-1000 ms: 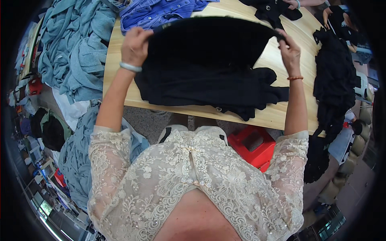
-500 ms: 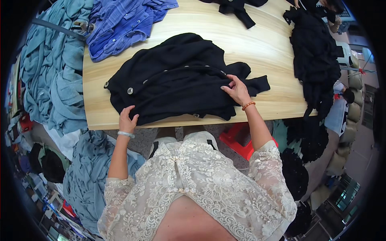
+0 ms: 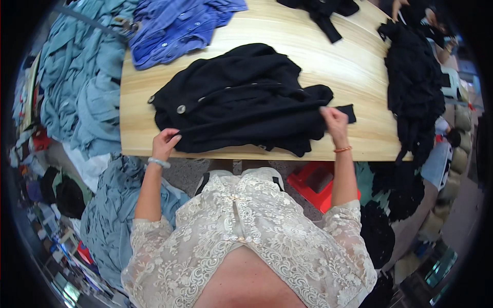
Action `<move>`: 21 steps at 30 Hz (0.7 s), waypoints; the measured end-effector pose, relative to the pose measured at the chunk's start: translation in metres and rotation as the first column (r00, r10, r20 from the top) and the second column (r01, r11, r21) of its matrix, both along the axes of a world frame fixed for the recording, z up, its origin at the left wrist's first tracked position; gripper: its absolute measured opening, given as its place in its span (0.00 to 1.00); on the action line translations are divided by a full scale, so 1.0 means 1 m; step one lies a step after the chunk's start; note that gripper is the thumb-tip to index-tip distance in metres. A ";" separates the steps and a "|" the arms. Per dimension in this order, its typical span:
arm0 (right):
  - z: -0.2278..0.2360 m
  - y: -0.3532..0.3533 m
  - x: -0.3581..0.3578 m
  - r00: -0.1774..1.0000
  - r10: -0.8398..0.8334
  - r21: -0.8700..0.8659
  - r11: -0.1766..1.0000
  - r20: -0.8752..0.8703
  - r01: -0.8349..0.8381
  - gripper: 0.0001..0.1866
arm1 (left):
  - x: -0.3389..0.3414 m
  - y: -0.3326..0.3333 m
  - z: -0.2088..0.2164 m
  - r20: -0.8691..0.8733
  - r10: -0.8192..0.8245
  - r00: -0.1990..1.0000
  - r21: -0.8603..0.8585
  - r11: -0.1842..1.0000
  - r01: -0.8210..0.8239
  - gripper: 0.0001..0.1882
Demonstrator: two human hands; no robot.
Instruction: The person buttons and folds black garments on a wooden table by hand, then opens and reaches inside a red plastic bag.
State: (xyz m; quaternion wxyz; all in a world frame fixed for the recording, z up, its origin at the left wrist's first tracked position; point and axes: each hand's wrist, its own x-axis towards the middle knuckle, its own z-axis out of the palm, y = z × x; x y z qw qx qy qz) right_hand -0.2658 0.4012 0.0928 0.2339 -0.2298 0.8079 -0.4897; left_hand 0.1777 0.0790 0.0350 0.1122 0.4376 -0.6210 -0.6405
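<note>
A black buttoned cardigan [image 3: 241, 102] lies spread on the wooden table [image 3: 359, 66] in front of me, its large round buttons showing along the left part and the middle. My left hand [image 3: 165, 143] pinches the cardigan's near left corner between thumb and fingers. At the right side my right hand [image 3: 336, 123] is closed on the cloth near a sleeve, pulling a fold taut across the garment. The fingertips of the right hand are partly hidden by the fabric.
A blue buttoned garment [image 3: 174, 36] lies at the far left, beside a heap of grey-green cloth [image 3: 82, 87]. Black garments [image 3: 413, 87] hang over the right end. Another dark piece [image 3: 326, 18] lies at the back. A red plastic stool [image 3: 323, 197] stands below the table edge.
My right hand has moved right and closed on the cloth, drawing a fold across the cardigan. My left hand has closed on the near left corner. The view has shifted a little.
</note>
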 end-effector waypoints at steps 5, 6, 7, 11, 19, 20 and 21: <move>0.003 -0.023 -0.003 0.852 0.005 0.245 0.959 -0.523 0.145 0.08 | -0.042 -0.008 0.015 -0.013 -0.035 0.999 -0.078 0.996 0.033 0.10; 0.011 -0.042 0.010 0.818 0.085 0.261 0.962 -0.569 0.082 0.10 | -0.040 -0.010 0.011 0.054 -0.028 0.998 -0.119 0.992 0.034 0.10; 0.021 -0.063 0.029 0.857 0.148 0.271 0.963 -0.493 -0.011 0.14 | -0.037 -0.009 0.008 0.057 -0.012 0.998 -0.126 0.992 0.019 0.10; 0.035 -0.145 0.138 0.835 0.461 -0.015 0.873 -0.302 -0.487 0.18 | -0.031 -0.002 0.010 -0.059 0.067 0.996 0.016 0.998 -0.066 0.11; -0.024 -0.217 0.247 0.678 0.731 -0.037 0.678 -0.069 -0.734 0.15 | -0.024 0.006 0.030 -0.215 -0.044 0.976 0.136 0.988 0.075 0.07; -0.020 -0.216 0.245 0.698 0.716 -0.055 0.698 0.027 -0.714 0.14 | -0.022 0.006 0.029 -0.218 -0.032 0.975 0.136 0.989 0.062 0.07; -0.015 -0.217 0.246 0.721 0.688 -0.082 0.726 0.087 -0.683 0.12 | -0.021 0.004 0.028 -0.185 -0.063 0.981 0.076 0.994 0.078 0.07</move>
